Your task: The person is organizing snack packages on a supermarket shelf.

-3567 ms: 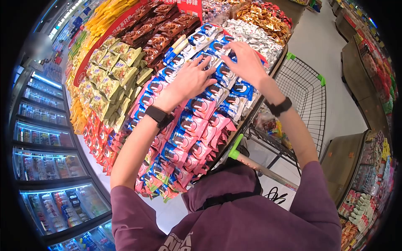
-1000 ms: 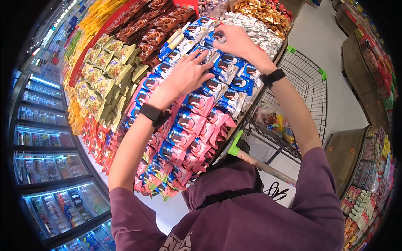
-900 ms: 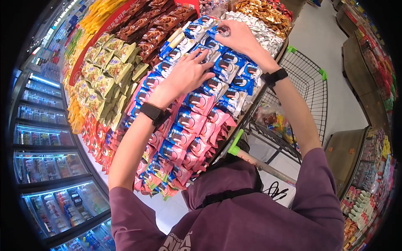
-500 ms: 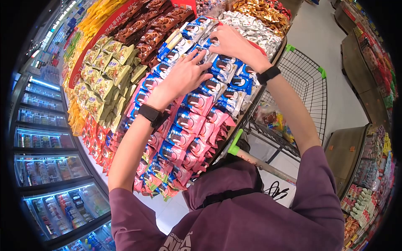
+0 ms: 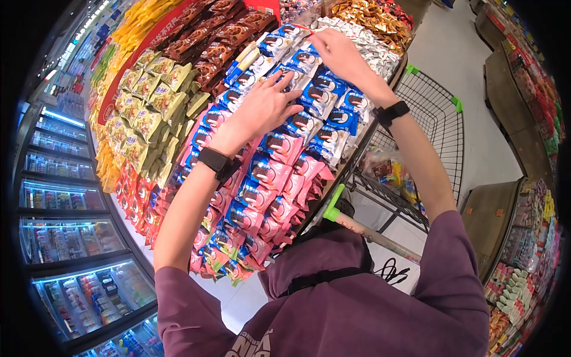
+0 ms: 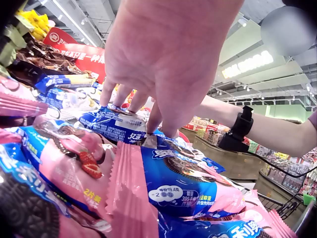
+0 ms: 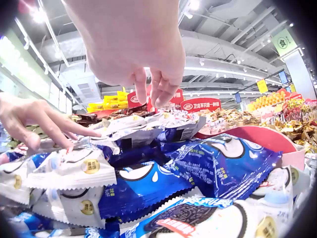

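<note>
In the head view, my left hand (image 5: 262, 110) lies with fingers spread over blue-and-white sandwich cookie packets (image 5: 320, 98). Its fingertips rest on the packets in the left wrist view, where a pink-and-blue strawberry cookie packet (image 6: 185, 173) fills the foreground. My right hand (image 5: 344, 56) is farther back, near the upper right edge of the cookie pile. From the right wrist view, its fingers (image 7: 141, 87) hang loosely bent above the packets and hold nothing. Below them lies a dark blue packet (image 7: 223, 163), tilted against a red divider (image 7: 267, 141).
Green snack bags (image 5: 151, 107) and brown packets (image 5: 223, 50) are heaped to the left. White-wrapped sweets (image 5: 372, 50) lie beyond the right hand. A wire shopping cart (image 5: 431, 113) with a bagged load (image 5: 386, 169) stands at the right, and lit fridges (image 5: 77, 238) line the left.
My right hand moved back along the pile, bent over packets there, then shifted up and right off them, uncovering blue packets. The left hand stays nearly in place.
</note>
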`<move>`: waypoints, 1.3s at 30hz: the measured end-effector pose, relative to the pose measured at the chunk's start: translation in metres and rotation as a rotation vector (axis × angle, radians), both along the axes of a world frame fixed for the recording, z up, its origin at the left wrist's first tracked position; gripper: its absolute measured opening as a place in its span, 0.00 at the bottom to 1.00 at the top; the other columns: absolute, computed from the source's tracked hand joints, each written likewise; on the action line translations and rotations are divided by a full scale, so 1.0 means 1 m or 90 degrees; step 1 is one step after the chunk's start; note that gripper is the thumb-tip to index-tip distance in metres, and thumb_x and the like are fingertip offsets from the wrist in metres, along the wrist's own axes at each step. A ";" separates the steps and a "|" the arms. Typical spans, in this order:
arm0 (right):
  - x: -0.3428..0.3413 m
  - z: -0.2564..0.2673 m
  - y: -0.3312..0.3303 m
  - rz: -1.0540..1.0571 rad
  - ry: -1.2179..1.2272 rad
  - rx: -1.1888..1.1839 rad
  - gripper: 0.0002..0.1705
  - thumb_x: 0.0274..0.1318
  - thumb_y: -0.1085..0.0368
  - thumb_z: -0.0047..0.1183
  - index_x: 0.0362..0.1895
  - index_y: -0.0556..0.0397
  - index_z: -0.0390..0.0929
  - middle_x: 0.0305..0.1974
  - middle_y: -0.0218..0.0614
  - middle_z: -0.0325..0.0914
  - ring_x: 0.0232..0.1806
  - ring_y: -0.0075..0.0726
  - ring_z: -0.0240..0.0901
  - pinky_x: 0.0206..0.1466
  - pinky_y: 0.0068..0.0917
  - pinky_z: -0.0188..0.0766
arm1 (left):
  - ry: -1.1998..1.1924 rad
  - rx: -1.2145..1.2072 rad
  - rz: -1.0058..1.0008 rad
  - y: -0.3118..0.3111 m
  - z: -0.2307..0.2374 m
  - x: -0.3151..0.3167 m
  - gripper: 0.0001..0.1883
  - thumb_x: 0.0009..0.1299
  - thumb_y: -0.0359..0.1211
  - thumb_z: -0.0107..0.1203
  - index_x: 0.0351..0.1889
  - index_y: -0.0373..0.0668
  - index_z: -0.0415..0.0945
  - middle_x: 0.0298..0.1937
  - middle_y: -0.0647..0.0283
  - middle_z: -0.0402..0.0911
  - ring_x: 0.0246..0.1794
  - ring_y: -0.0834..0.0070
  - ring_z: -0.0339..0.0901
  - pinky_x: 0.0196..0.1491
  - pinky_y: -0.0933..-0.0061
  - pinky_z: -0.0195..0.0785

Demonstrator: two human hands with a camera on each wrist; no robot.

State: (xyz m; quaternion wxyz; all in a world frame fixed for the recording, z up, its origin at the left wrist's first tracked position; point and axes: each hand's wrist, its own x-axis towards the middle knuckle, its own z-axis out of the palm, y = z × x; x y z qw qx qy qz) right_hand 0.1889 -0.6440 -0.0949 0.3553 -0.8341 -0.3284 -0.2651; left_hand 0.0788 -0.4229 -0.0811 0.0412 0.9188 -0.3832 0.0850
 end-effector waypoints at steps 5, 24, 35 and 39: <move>0.007 -0.001 -0.033 -0.048 0.095 -0.044 0.14 0.60 0.60 0.57 0.44 0.57 0.82 0.36 0.45 0.81 0.38 0.46 0.79 0.45 0.38 0.74 | -0.017 0.000 0.000 -0.001 -0.002 0.000 0.22 0.73 0.46 0.52 0.58 0.43 0.77 0.69 0.46 0.66 0.68 0.46 0.63 0.67 0.52 0.60; 0.021 -0.020 -0.002 -0.199 0.071 -0.238 0.23 0.55 0.47 0.59 0.49 0.48 0.81 0.45 0.47 0.77 0.54 0.53 0.70 0.59 0.46 0.68 | 0.000 -0.002 0.006 -0.002 -0.001 0.001 0.20 0.73 0.45 0.53 0.56 0.43 0.78 0.68 0.47 0.67 0.68 0.47 0.64 0.66 0.52 0.61; -0.009 -0.004 -0.017 -0.159 0.037 -0.050 0.24 0.63 0.46 0.51 0.45 0.54 0.83 0.44 0.46 0.79 0.53 0.50 0.72 0.58 0.42 0.68 | 0.001 -0.004 0.007 -0.002 0.002 -0.001 0.21 0.74 0.46 0.51 0.57 0.44 0.78 0.68 0.45 0.67 0.68 0.46 0.64 0.66 0.52 0.61; -0.028 -0.008 -0.018 -0.021 -0.025 -0.114 0.19 0.63 0.51 0.53 0.43 0.54 0.82 0.45 0.41 0.80 0.53 0.47 0.72 0.59 0.41 0.68 | -0.029 0.025 -0.001 -0.001 -0.001 0.000 0.23 0.74 0.47 0.51 0.61 0.44 0.75 0.68 0.44 0.66 0.70 0.46 0.62 0.68 0.52 0.59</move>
